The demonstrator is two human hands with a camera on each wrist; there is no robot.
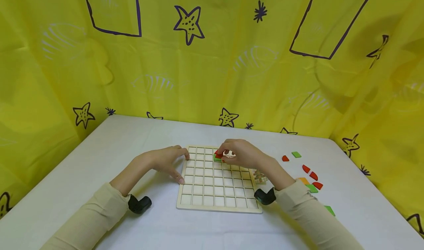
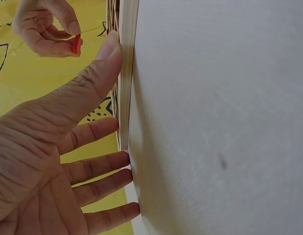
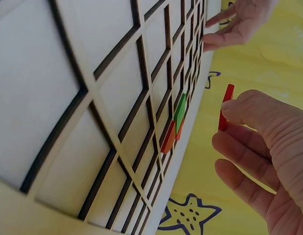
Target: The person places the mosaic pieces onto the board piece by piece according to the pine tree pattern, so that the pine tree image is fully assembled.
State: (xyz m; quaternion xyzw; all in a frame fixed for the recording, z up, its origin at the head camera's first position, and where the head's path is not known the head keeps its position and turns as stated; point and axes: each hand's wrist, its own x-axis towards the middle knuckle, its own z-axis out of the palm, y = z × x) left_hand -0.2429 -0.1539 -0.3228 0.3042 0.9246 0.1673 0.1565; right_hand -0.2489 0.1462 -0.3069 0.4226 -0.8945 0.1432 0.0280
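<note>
A wooden grid board (image 1: 218,209) lies on the white table, with square cells. My left hand (image 1: 167,162) touches its left edge with thumb and fingers spread; in the left wrist view the thumb meets the board's side and the fingertips reach down to the table. Over the upper part of the grid, my right hand (image 1: 243,152) pinches a red tile (image 3: 226,110) between thumb and index finger, raised off the board. A green tile (image 3: 180,112) and red pieces, one being a red-orange tile (image 3: 167,137), sit in the cells below it.
Loose red tiles (image 1: 306,168), green tiles (image 1: 296,154) and an orange tile (image 1: 303,181) are scattered on the table (image 1: 149,136) to the right. A patterned piece (image 1: 260,176) lies beside the board, partly behind the right forearm. A yellow curtain (image 1: 212,77) surrounds the table.
</note>
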